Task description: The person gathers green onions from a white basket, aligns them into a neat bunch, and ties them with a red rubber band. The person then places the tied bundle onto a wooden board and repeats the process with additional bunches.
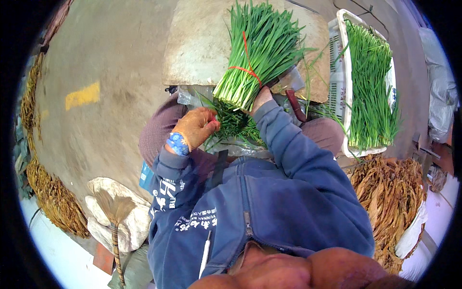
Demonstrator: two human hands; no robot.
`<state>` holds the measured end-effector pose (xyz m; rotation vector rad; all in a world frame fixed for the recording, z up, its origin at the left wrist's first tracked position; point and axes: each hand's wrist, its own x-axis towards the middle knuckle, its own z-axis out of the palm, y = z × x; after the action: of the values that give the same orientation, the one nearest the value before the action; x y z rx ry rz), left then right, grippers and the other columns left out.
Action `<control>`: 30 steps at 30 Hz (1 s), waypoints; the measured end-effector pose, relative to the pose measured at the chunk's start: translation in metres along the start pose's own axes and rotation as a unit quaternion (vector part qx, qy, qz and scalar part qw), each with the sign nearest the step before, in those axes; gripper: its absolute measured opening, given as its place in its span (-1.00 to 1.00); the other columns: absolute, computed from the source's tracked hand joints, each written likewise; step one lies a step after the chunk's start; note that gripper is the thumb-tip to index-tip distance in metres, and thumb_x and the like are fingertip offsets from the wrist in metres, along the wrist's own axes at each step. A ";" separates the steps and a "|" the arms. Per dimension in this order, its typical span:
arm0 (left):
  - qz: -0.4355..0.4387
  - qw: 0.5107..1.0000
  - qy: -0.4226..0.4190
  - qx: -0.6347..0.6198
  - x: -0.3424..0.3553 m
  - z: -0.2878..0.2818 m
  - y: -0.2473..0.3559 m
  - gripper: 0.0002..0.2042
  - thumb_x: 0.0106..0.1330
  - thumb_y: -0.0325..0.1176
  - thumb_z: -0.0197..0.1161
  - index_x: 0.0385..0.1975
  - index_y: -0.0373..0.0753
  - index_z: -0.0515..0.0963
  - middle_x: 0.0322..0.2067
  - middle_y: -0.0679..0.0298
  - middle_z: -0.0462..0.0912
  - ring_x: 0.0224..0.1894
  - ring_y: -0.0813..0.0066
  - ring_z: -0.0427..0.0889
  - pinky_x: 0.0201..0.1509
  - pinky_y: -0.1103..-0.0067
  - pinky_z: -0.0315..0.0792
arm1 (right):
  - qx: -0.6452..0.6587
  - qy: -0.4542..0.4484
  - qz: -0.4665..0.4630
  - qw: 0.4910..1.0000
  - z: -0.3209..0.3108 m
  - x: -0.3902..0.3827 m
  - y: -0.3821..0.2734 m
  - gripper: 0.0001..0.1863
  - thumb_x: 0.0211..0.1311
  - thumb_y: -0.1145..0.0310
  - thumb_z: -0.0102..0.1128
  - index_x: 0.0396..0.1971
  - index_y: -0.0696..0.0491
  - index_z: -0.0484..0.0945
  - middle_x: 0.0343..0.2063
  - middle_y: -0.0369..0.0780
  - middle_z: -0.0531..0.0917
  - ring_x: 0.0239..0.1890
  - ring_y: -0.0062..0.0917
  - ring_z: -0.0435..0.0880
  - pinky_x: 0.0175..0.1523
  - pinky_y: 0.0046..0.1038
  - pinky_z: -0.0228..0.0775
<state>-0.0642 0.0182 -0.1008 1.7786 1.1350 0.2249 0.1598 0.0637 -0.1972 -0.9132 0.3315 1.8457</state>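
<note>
A thick bundle of garlic chives (262, 48) lies over the board with its pale cut ends toward me. A red tie (246, 71) goes round it, one length running up over the leaves. My right hand (262, 98) grips the bundle at its lower right side; its fingers are hidden behind the stems. Left of the cut ends, my left hand (195, 126) has curled, closed fingers with a bit of red at the tips; what they hold cannot be made out. It wears an orange-brown glove with a blue flowered cuff (178, 143). Loose green trimmings (236, 123) lie on clear plastic in my lap.
The worn board (197, 48) stands before me, a reddish-brown handle (295, 105) at its near edge. At right, a white crate (342, 96) holds more chives (369, 86). Dried brown leaves (385, 202) lie lower right; a straw broom (114, 212) rests on a pale sack (101, 188) lower left.
</note>
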 end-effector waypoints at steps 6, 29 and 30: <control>-0.075 0.972 0.192 -0.114 0.043 -0.026 0.015 -0.50 0.23 -0.02 0.15 -0.01 -0.31 0.44 -0.07 0.00 0.54 -0.04 0.16 0.52 0.06 0.45 0.36 | 0.062 -0.053 0.025 0.996 0.003 0.008 0.006 -0.46 0.34 -0.03 -0.36 0.01 0.03 0.45 -0.03 -0.14 0.57 -0.05 -0.21 0.57 0.11 -0.06 0.36; -0.099 0.989 0.104 -0.028 0.072 -0.080 -0.036 -0.10 0.02 0.19 0.31 0.27 -0.29 0.15 0.18 -0.05 0.32 0.24 0.17 0.30 0.26 0.43 0.22 | -0.547 -0.090 -0.052 0.831 0.054 -0.032 -0.027 -0.57 0.25 0.01 0.11 -0.40 0.16 0.59 -0.57 -0.25 0.64 -0.64 -0.71 0.53 -0.52 -0.74 0.30; -0.099 0.990 0.082 -0.066 0.076 -0.076 -0.038 -0.03 -0.08 0.24 0.34 0.26 -0.29 0.17 0.19 -0.04 0.30 0.24 0.17 0.30 0.25 0.43 0.22 | -0.571 -0.068 -0.099 0.812 0.062 -0.030 -0.030 -0.59 0.24 0.02 0.12 -0.40 0.14 0.58 -0.58 -0.27 0.63 -0.64 -0.73 0.51 -0.52 -0.73 0.29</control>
<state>-0.0902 0.1282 -0.1166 1.5420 1.3730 0.3241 0.1644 0.0941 -0.1287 -1.4939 -1.0640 1.8125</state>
